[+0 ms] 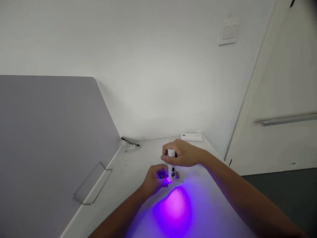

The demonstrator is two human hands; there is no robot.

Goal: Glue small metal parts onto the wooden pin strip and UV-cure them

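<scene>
My right hand is wrapped round a slim white handheld lamp, held roughly upright with its lower end down. Violet light comes from that end and throws a bright purple patch onto the white tabletop. Close against the lamp's lower end is my left hand, its fingers curled and lit purple near the tips. The lamp partly covers those fingertips, and I cannot make out what they hold, if anything.
A white rectangular box-like device lies at the table's back edge. At the back left are a clear holder with a black strip and white cables. A grey panel borders the left, near a bent metal wire stand. A wall switch is above.
</scene>
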